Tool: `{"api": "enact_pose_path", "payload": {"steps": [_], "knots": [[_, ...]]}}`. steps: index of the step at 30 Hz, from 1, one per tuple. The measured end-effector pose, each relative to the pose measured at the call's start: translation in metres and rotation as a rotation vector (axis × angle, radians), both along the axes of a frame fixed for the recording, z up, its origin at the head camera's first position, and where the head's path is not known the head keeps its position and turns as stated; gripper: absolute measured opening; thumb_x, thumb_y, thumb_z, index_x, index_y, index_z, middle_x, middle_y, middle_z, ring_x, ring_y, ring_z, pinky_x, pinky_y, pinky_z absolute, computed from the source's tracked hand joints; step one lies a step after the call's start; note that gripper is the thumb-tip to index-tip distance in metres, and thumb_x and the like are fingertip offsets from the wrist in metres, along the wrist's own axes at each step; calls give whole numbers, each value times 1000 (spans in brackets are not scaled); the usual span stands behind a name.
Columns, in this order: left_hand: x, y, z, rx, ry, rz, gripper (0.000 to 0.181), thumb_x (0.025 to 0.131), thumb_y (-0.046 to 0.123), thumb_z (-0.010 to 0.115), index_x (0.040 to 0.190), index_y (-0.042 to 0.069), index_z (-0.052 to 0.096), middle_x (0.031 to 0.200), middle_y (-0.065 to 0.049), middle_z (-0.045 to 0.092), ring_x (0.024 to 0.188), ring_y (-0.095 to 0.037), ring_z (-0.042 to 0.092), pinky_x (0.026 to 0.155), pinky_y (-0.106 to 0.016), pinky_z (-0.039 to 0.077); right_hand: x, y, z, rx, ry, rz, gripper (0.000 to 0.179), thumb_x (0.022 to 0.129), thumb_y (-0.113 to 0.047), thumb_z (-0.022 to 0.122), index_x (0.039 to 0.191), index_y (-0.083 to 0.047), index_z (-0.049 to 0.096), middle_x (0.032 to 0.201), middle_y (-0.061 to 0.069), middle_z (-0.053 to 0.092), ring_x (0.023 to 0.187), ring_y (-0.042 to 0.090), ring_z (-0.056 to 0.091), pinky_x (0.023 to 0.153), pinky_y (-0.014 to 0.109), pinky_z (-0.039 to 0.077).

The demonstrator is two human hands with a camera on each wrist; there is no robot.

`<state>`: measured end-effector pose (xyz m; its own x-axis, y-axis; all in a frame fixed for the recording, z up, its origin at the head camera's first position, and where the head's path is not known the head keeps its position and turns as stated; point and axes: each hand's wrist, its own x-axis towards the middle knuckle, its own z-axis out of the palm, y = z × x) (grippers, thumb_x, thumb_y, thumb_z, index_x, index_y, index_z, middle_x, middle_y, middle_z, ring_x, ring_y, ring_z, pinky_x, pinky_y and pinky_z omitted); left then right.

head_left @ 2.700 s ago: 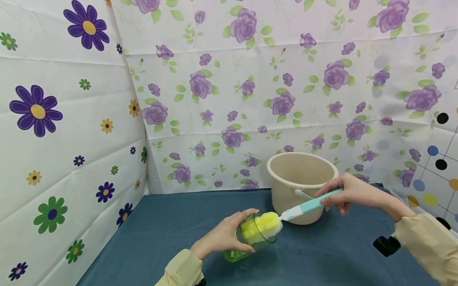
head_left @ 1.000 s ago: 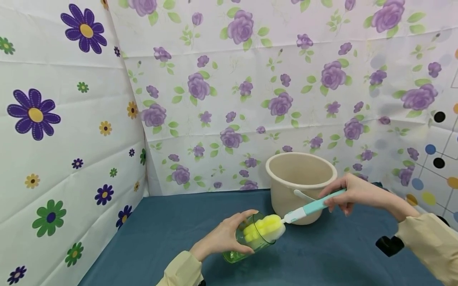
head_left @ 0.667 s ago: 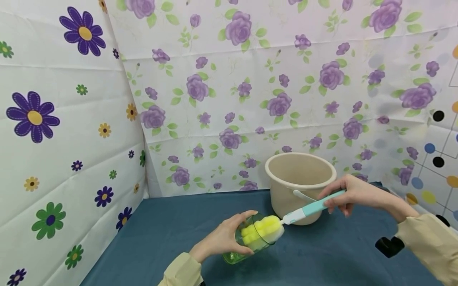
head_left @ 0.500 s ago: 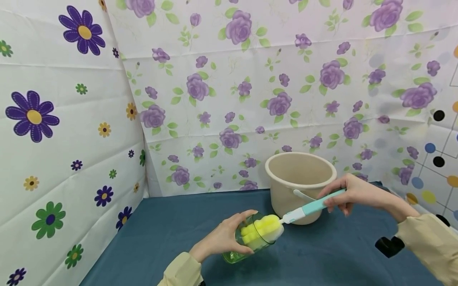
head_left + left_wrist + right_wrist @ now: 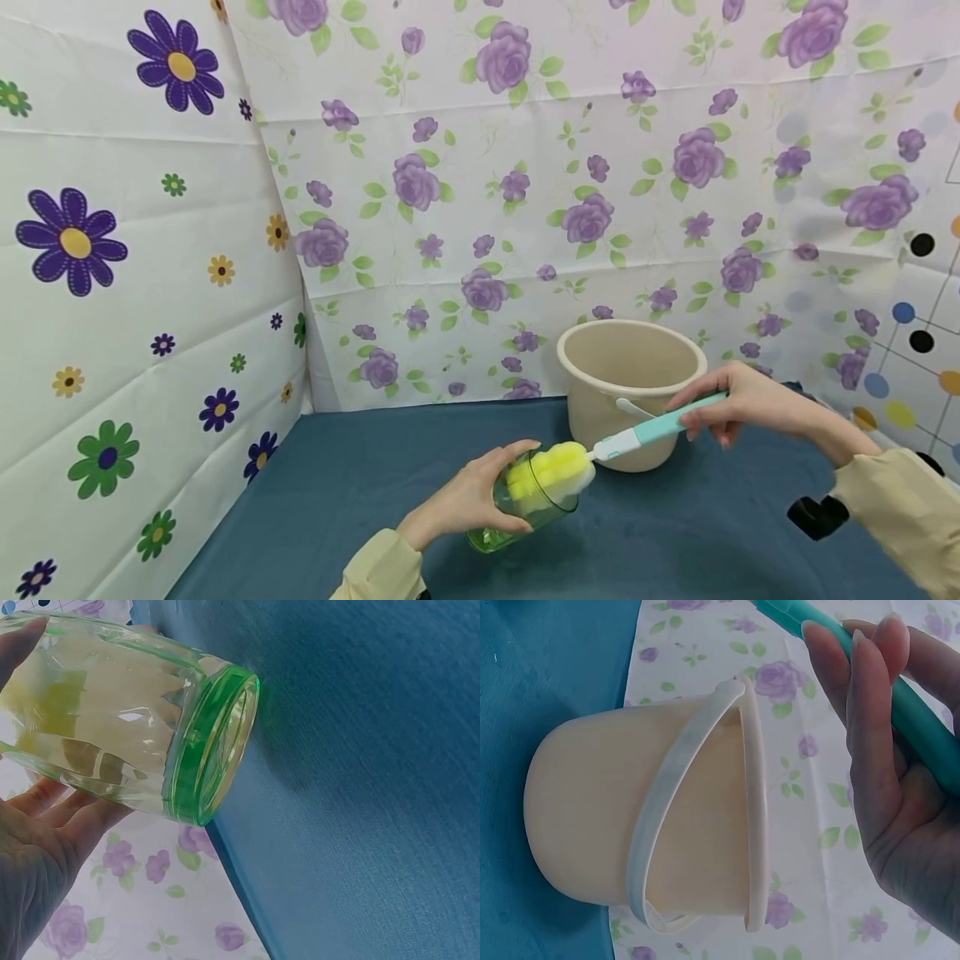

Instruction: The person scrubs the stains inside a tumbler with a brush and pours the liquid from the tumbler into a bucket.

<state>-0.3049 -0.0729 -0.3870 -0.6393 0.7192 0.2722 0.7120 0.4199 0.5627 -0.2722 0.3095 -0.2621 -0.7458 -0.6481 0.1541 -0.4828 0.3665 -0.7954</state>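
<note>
My left hand [image 5: 474, 493] grips a clear green glass cup [image 5: 127, 712] around its side, tilted so the mouth faces up and to the right. Its thick green base shows in the left wrist view, just off the table. A sponge bottle brush [image 5: 553, 471], yellow and white, has its head partly inside the cup's mouth. My right hand [image 5: 738, 406] holds the brush by its turquoise and white handle [image 5: 660, 427], pinched between thumb and fingers. In the right wrist view only the turquoise part of the handle shows between the fingers.
A beige bucket [image 5: 588, 412] with a white swing handle [image 5: 667, 795] stands behind the cup, close under the right hand. Dark blue cloth [image 5: 360, 467] covers the table. Flowered sheets [image 5: 450, 358] hang at the back and sides.
The brush head shifts slightly within the cup's mouth, dipping and then rising again toward the upper rim. Both hands keep their holds, and the cup stays nearly in place.
</note>
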Motion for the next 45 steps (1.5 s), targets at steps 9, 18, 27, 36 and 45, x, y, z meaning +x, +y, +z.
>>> {"api": "enact_pose_path", "payload": {"steps": [9,18,27,36,45], "knots": [[-1,0,-1,11,-22,-11,89,69,46,75,140,42,22,127,7,41,109,-15,43,77,-38,43,0,5,0,22,-14,-40,25,90,-7,55,112,5,60,77,18,63,47,28,54,44,42,47],[-1,0,-1,12,-25,-16,89,69,44,76,140,41,23,110,8,45,94,-12,47,69,-30,44,0,3,5,58,-41,-5,24,90,-8,56,111,3,62,76,18,62,47,23,55,43,42,46],[0,0,-2,-5,-17,-2,89,68,46,76,140,42,22,112,8,45,97,-11,45,70,-33,43,-1,5,3,19,-69,41,25,91,-3,52,113,7,59,77,20,62,46,20,55,42,41,46],[-1,0,-2,-4,-9,4,89,68,47,75,140,43,22,115,7,44,98,-13,45,71,-35,43,-3,5,3,4,-64,16,26,91,-4,52,114,8,58,78,21,62,47,21,55,42,42,46],[0,-1,-1,8,-6,1,90,68,46,76,140,43,22,121,8,43,104,-13,45,75,-35,43,-2,4,2,24,-14,-44,25,90,-7,55,113,4,61,77,18,62,47,29,54,44,42,47]]}}
